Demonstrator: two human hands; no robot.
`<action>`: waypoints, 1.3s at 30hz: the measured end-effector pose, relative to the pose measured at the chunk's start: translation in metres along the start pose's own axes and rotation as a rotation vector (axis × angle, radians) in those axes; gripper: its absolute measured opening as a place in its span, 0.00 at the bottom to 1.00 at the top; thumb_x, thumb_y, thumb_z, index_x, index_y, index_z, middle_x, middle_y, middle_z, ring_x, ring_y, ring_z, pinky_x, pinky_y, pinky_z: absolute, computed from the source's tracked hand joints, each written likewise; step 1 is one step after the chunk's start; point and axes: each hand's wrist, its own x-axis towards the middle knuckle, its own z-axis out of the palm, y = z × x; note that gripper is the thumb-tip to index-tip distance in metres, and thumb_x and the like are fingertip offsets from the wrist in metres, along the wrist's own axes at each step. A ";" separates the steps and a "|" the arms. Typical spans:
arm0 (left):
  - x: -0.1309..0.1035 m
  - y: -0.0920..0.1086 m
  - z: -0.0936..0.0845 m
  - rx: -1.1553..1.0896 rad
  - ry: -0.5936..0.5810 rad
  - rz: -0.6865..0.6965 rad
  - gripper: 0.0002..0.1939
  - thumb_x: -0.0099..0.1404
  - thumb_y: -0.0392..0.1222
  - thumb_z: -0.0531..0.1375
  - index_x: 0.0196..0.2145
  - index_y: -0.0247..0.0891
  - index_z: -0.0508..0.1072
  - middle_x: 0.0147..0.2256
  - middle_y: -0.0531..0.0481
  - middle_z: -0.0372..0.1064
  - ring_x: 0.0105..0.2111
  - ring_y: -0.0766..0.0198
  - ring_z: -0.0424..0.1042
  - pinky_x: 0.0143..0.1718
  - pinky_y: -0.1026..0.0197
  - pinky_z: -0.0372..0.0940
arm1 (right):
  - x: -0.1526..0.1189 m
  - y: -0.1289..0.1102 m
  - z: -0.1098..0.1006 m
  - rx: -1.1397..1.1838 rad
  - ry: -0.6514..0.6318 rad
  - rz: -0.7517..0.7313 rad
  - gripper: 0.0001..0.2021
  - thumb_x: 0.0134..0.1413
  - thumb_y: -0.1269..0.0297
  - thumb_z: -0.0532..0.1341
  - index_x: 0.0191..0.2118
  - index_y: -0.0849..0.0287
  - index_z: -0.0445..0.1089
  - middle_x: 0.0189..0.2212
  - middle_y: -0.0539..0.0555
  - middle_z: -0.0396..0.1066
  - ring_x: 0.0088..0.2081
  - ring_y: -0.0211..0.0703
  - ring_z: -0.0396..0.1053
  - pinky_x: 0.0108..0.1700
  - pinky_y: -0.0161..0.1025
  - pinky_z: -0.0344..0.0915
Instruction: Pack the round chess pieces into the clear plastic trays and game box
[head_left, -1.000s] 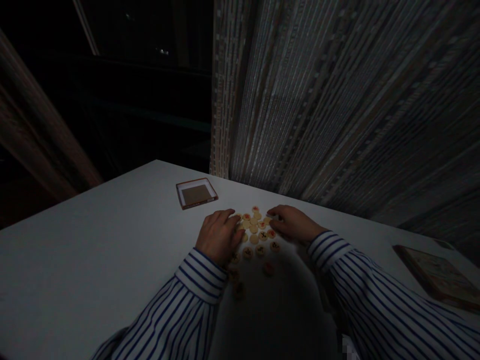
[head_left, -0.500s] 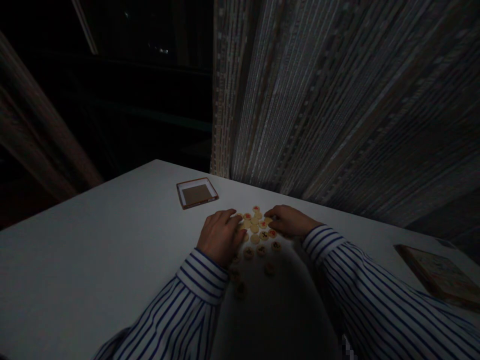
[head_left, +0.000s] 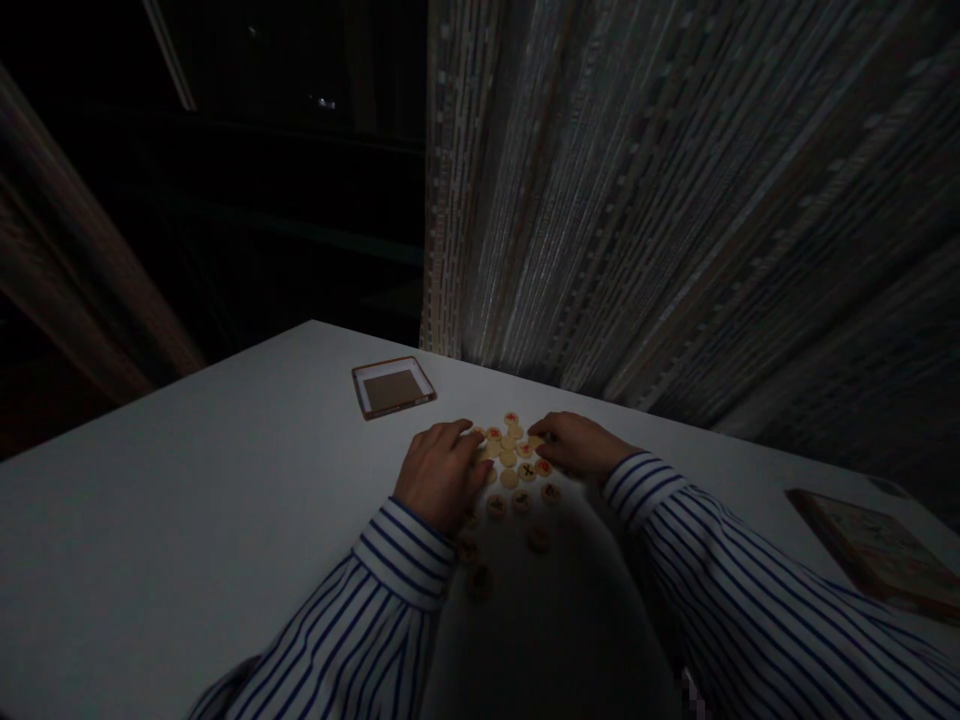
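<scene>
Round wooden xiangqi pieces [head_left: 509,458] lie in a loose cluster on the white table, some showing red or black characters and some blank faces. My left hand [head_left: 441,474] rests at the cluster's left side, fingers bent and apart, its fingertips touching the pieces at that edge. On the right side, my right hand [head_left: 576,442] curves inward with its fingers apart, the fingertips against a piece at the border. Several pieces lie nearer to me in shadow, such as a dark piece [head_left: 479,581] beside my left sleeve. My left hand hides part of the cluster's left edge.
An open shallow box [head_left: 394,408] with a brown-rimmed wall stands beyond my left hand. A flat, brown-edged box or lid [head_left: 874,545] lies at the right. The white table [head_left: 187,480] runs up to a striped curtain [head_left: 570,200] and a dark window.
Both hands keep nearly the same place around the pieces. The view shifts very slightly; no piece has clearly been picked up or let go.
</scene>
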 end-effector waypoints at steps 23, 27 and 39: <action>0.001 0.000 -0.001 -0.004 0.001 0.009 0.14 0.56 0.41 0.58 0.41 0.35 0.70 0.43 0.41 0.68 0.42 0.53 0.66 0.41 0.49 0.63 | -0.010 -0.001 -0.007 0.583 0.133 0.073 0.15 0.49 0.62 0.55 0.41 0.62 0.70 0.32 0.55 0.73 0.32 0.42 0.68 0.35 0.38 0.65; 0.000 0.000 -0.001 -0.003 0.000 0.006 0.14 0.56 0.41 0.58 0.41 0.35 0.70 0.43 0.42 0.68 0.42 0.53 0.66 0.41 0.50 0.63 | -0.011 -0.003 -0.010 0.707 0.099 0.066 0.16 0.50 0.61 0.54 0.43 0.64 0.70 0.34 0.56 0.72 0.33 0.40 0.67 0.38 0.40 0.64; 0.001 0.001 -0.002 -0.012 -0.007 -0.002 0.14 0.56 0.41 0.58 0.41 0.35 0.70 0.44 0.41 0.68 0.42 0.53 0.66 0.41 0.49 0.63 | -0.013 -0.011 -0.017 0.801 0.081 0.131 0.18 0.50 0.59 0.55 0.43 0.64 0.70 0.28 0.52 0.70 0.29 0.37 0.64 0.33 0.36 0.61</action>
